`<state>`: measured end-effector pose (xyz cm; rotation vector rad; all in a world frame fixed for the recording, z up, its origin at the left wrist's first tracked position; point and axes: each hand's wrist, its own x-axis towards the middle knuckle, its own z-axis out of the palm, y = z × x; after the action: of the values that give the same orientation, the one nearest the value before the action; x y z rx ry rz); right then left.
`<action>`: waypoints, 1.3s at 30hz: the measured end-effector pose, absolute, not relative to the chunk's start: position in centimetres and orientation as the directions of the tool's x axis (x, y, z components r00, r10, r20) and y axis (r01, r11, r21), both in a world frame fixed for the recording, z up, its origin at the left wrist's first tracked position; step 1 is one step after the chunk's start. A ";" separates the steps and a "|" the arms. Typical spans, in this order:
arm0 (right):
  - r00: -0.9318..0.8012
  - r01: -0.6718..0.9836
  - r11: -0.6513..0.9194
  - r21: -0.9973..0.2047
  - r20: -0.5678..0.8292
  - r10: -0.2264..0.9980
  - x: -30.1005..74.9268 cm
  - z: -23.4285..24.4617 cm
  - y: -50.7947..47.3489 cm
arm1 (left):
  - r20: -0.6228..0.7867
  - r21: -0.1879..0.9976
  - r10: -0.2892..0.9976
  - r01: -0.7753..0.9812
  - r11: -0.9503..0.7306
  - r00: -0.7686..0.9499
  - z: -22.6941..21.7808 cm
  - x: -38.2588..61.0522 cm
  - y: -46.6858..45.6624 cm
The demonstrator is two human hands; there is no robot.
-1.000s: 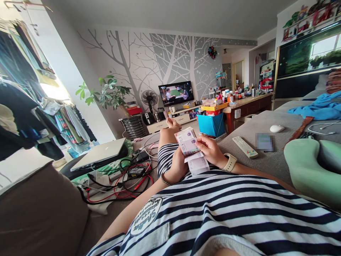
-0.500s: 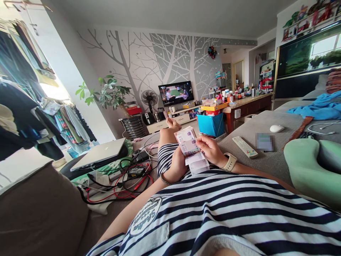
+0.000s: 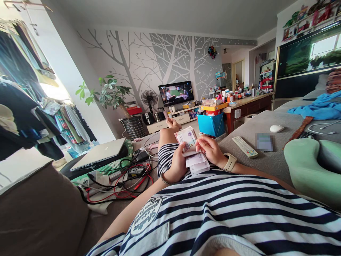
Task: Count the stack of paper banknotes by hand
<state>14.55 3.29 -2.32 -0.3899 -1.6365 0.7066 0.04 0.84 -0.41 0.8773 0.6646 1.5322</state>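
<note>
Centrally, I saw the left hand [image 3: 177, 164] with its grip closed round the banknote stack [image 3: 186, 138], long axis upright; the right hand [image 3: 212, 149], just right of that grip, pinched the stack's nearest notes.

A grey wall [image 3: 149, 53] painted with bare trees backs a television [image 3: 176, 93] on a low white cabinet [image 3: 170, 122], with a fan [image 3: 149, 97] at the cabinet's left end. Daylight comes in at the left behind hanging clothes [image 3: 23, 106] and a leafy plant [image 3: 106, 93]. A cluttered wooden counter [image 3: 247, 101] stands to the right.
</note>
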 end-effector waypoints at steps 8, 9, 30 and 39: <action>0.005 -0.079 0.721 -0.689 0.723 0.691 14.2 -2.5 4.4 | 0.169 0.815 0.985 -0.565 -0.127 0.023 -1.1 -0.1 1.1; 0.032 -0.061 0.716 -0.695 0.716 0.698 14.2 -2.6 4.6 | 0.184 0.816 0.983 -0.560 -0.144 0.016 -1.1 -0.2 1.0; -0.050 -0.082 0.749 -0.658 0.753 0.656 14.2 -2.5 4.0 | 0.117 0.797 0.993 -0.595 -0.104 -0.016 -0.5 0.5 1.1; -0.066 -0.133 0.751 -0.647 0.761 0.645 14.2 -2.6 4.0 | 0.155 0.801 0.988 -0.584 -0.133 -0.013 -0.6 0.4 1.0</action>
<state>14.21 3.97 -2.56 -0.4348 -1.5117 0.6720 0.38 0.99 -0.64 0.8533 0.6362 1.5230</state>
